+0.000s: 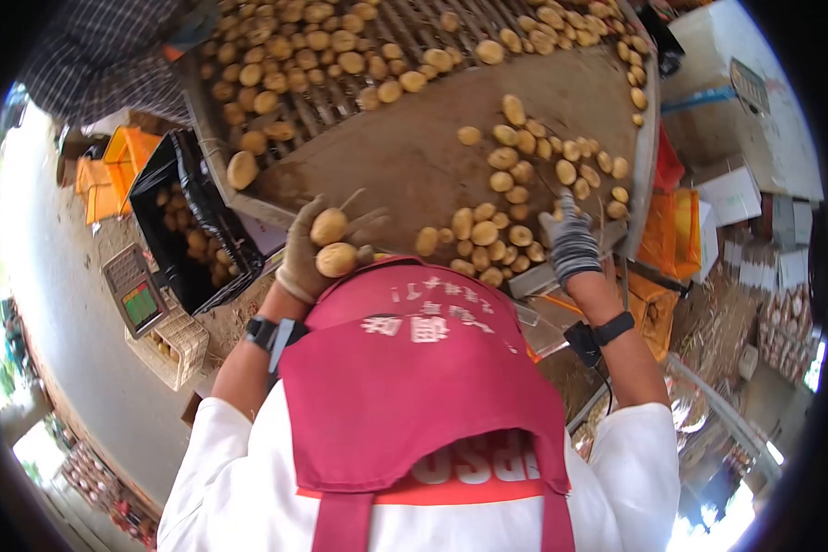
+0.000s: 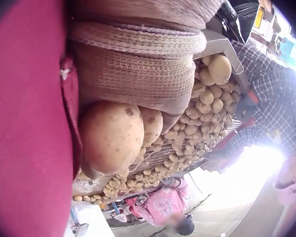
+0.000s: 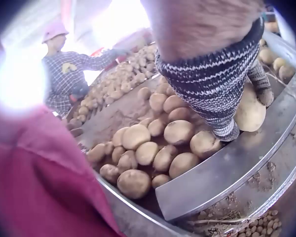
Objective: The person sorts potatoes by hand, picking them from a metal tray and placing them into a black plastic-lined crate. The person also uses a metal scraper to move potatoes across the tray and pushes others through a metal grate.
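Note:
My left hand, in a pale knit glove, holds two potatoes at the near left edge of the sorting table. One potato lies above the other potato, close to the apron. In the left wrist view the larger potato bulges out below the glove and hides most of the fingers. On the right, my right hand wears a grey-and-black striped glove and reaches down among loose potatoes. The right wrist view shows its fingers on either side of a pale potato, beside the metal rim.
Several potatoes lie along the near edge, and a heap covers the slatted part at the back. A black-lined crate with potatoes stands at left, near a scale. Another person in a checked shirt works across the table.

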A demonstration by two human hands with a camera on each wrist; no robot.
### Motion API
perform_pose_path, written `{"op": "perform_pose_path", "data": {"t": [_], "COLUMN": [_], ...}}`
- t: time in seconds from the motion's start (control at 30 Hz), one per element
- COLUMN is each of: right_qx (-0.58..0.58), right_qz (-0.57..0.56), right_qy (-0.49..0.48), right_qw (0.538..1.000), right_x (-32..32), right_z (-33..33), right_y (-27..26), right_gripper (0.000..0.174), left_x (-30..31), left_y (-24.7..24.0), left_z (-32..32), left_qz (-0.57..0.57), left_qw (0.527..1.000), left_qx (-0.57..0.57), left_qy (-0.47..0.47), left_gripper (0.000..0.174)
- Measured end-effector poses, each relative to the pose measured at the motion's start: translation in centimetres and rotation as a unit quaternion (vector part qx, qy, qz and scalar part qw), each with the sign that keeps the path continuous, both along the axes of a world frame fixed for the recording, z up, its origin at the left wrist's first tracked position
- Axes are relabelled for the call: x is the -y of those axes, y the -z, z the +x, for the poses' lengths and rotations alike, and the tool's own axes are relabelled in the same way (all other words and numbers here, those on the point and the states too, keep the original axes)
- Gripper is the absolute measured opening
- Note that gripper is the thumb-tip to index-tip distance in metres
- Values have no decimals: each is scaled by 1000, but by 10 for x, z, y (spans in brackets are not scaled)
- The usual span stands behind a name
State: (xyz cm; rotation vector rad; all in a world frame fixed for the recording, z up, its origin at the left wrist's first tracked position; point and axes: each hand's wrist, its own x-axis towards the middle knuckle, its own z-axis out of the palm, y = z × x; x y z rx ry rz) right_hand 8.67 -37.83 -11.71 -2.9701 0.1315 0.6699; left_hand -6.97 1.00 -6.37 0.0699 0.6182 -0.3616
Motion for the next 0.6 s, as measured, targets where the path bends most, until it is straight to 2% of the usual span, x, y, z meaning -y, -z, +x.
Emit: {"op": "perform_pose_path", "data": {"t": [0.03,0.07,0.13,0.2,0.23,0.3,0.33,0.37,0.4,0.43,0.47,0.5,0.6], "right_qx": [-8,-53,-27,17,64,58,60,-49,-161,-166,-244,-283,-360], "right_qz": [-65,-132,-76,0,45,155,158,336,493,527,548,539,498], "right_qy": [-201,-265,-271,-260,-230,-169,-177,-76,24,-90,-80,-91,-217], "right_qw": [977,954,959,965,970,972,970,937,855,829,796,788,759], "right_x": [27,8,10,18,17,-5,-32,-69,-103,-129,-171,-218,-331], "right_z": [2,1,2,9,15,29,28,21,16,16,7,-9,-38], "right_y": [14,-24,-35,-34,-31,-50,-68,-89,-100,-95,-108,-128,-117], "right_gripper": [65,60,63,70,74,71,71,69,67,64,63,64,65], "left_x": [-4,-7,-16,-34,-48,-75,-85,-94,-104,-113,-122,-132,-165], "left_y": [2,3,0,-6,-8,-5,-1,3,6,8,9,11,20], "left_z": [-1,-2,-5,-14,-22,-46,-56,-68,-78,-89,-101,-113,-143], "left_qz": [-31,-39,-42,18,-10,-25,-21,-39,-58,-56,-41,-27,12], "left_qw": [999,999,998,999,999,997,996,995,992,990,989,986,979], "left_qx": [15,20,30,30,22,60,62,69,77,81,59,36,-2], "left_qy": [-6,-13,-38,-21,-37,-46,-54,-68,-85,-99,-132,-163,-202], "left_gripper": [58,60,63,62,60,58,58,58,57,57,56,55,52]}}
